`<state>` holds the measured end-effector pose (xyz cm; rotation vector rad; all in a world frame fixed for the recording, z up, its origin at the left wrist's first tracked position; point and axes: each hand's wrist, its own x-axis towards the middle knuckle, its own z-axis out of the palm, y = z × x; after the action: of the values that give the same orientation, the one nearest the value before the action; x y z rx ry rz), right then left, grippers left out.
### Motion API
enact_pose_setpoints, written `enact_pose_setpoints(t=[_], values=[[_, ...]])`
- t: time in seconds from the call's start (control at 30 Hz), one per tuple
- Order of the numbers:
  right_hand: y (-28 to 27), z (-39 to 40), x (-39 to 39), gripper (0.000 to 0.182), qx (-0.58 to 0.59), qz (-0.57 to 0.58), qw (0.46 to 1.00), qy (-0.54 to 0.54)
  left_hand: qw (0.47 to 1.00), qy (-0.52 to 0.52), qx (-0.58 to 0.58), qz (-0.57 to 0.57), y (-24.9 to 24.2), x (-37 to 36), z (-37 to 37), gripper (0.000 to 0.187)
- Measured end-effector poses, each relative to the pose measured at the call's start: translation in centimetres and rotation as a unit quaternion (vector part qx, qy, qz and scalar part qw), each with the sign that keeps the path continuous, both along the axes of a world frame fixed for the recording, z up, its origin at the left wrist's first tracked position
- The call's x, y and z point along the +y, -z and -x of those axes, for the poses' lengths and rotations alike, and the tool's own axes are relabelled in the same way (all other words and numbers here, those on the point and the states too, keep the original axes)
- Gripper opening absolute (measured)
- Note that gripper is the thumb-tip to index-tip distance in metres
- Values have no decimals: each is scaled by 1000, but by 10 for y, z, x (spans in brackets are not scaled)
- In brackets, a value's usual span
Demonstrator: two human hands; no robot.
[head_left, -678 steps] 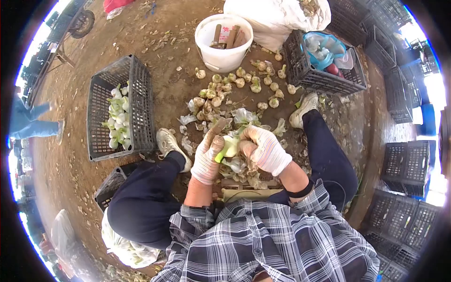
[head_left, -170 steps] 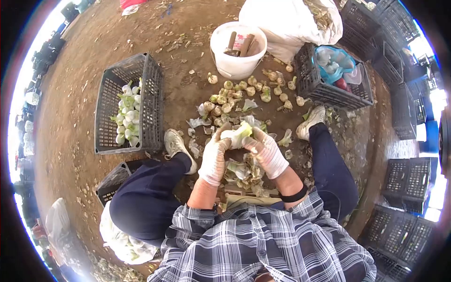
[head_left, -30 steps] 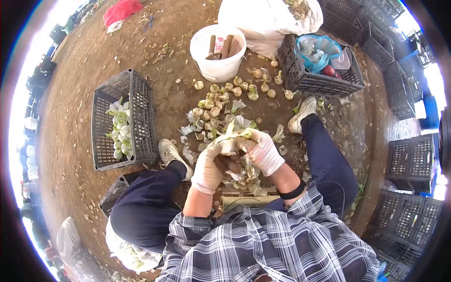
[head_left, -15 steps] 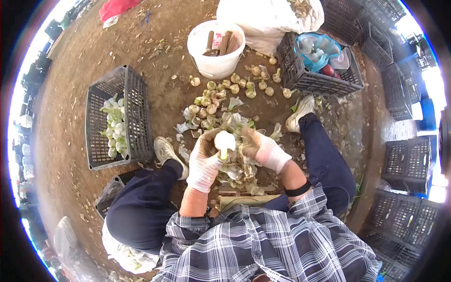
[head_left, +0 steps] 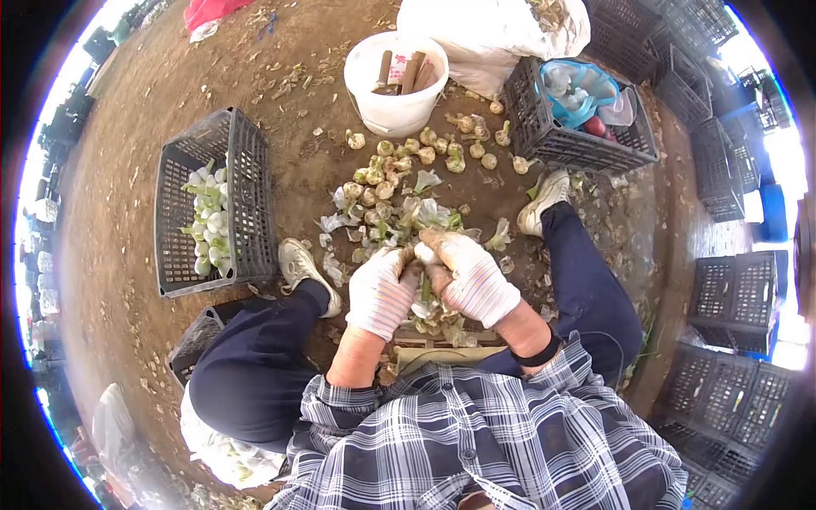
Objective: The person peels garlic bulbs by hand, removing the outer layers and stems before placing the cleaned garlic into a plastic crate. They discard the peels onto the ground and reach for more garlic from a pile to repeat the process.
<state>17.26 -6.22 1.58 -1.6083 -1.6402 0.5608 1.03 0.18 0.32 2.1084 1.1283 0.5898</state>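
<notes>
Both gloved hands meet in front of me over a pile of loose peelings (head_left: 442,327). My left hand (head_left: 384,293) is closed on a garlic bulb (head_left: 424,253), mostly hidden by the fingers, with its green stem end pointing down. My right hand (head_left: 473,279) is closed on the same bulb from the other side. Just beyond the hands, unpeeled garlic bulbs (head_left: 384,189) with brownish skins lie on the dirt floor among papery skins. To the left, a black plastic crate (head_left: 253,204) holds clean white garlic bulbs (head_left: 210,223) with short green stems.
A white bucket (head_left: 393,112) with brown-handled tools stands ahead. Right of it, another black crate (head_left: 578,153) holds a blue plastic bag (head_left: 586,92). A big white sack (head_left: 476,42) lies behind. Stacked crates (head_left: 739,293) line the right side. My shoes (head_left: 297,268) flank the pile.
My right hand has come in to the left and now grips the garlic bulb with my left hand. The bulb, plainly visible before, is now mostly covered by fingers.
</notes>
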Motion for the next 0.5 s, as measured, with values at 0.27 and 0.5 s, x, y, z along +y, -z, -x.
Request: enact_pose_setpoints(t=[0.27,0.5], values=[[3,8,-7,45,410,157,897,52,932,-151,-196,266,10,6,0,10],[56,15,0,56,394,214,888,100,833,-195,-292,428,30,10,-5,12]])
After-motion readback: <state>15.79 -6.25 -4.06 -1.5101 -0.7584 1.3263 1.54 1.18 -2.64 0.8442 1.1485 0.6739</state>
